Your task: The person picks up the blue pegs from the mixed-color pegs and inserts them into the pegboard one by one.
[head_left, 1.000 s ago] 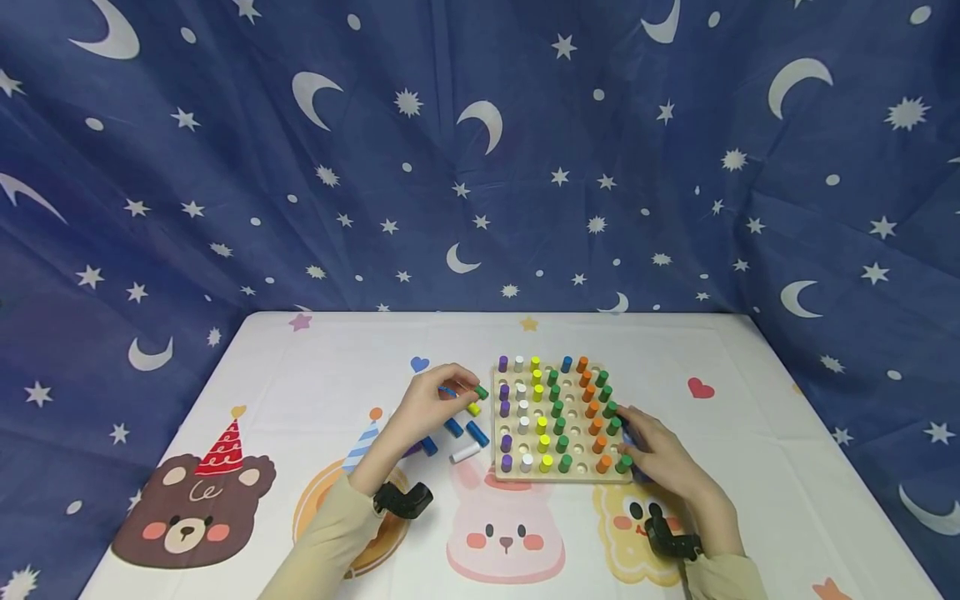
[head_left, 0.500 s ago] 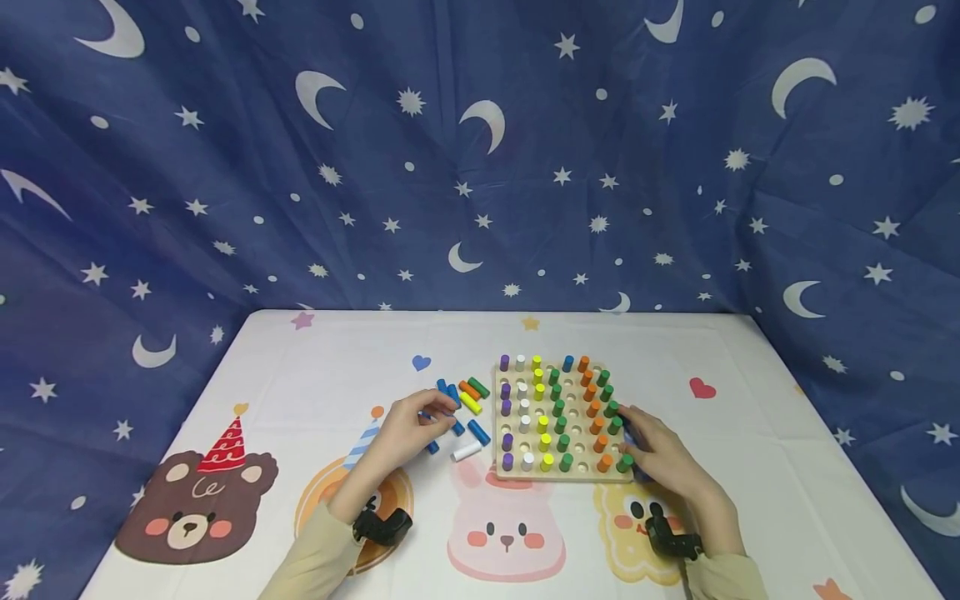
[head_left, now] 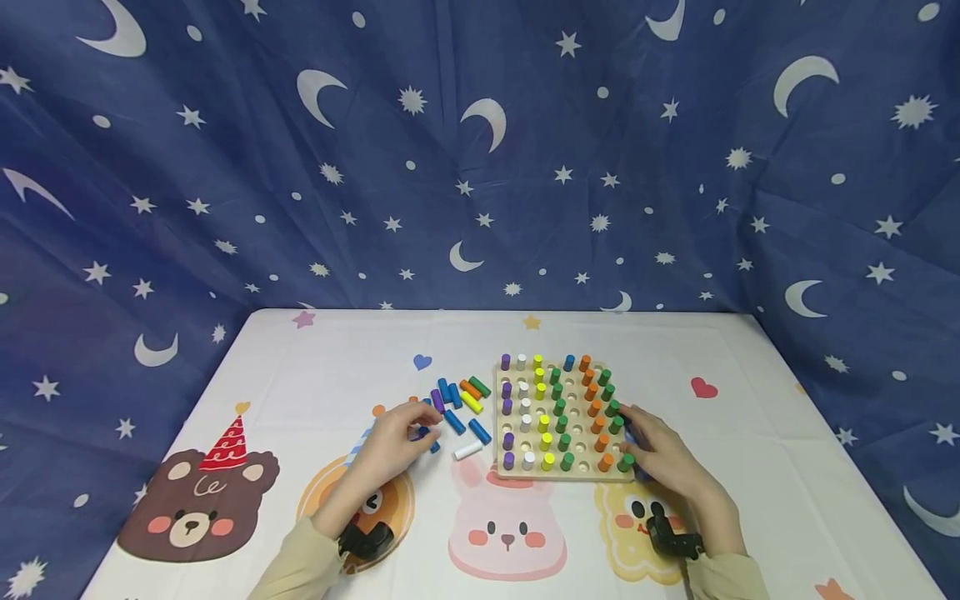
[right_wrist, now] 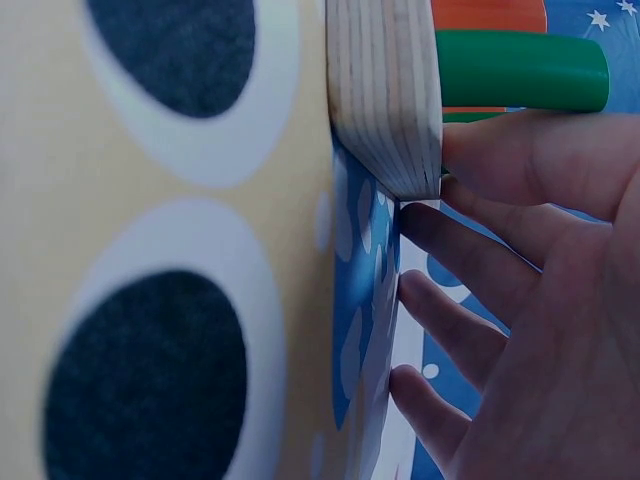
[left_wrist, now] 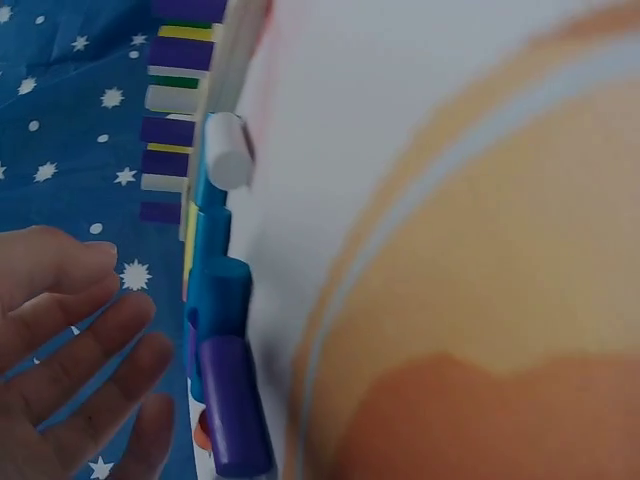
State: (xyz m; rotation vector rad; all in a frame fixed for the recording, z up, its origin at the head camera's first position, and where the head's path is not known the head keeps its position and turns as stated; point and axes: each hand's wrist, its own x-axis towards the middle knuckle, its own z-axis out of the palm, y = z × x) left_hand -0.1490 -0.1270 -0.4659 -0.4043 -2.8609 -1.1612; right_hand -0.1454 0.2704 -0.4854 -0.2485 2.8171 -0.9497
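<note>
The left hand (head_left: 399, 433) is hovering with fingers (left_wrist: 105, 339) loosely spread, gripping nothing, though contact with the half-hidden pegs (head_left: 435, 447) beneath is hard to judge. Loose pegs (head_left: 454, 422) are lying on the desk (head_left: 660, 358) just left of the wooden board (head_left: 547, 477), seemingly for easy reach, while standing pegs (head_left: 562, 425) are filling some holes in single-colour columns. The right hand (head_left: 663, 446) is resting extended fingers (right_wrist: 470, 243) along the board's right edge, probably to keep it steady.
</note>
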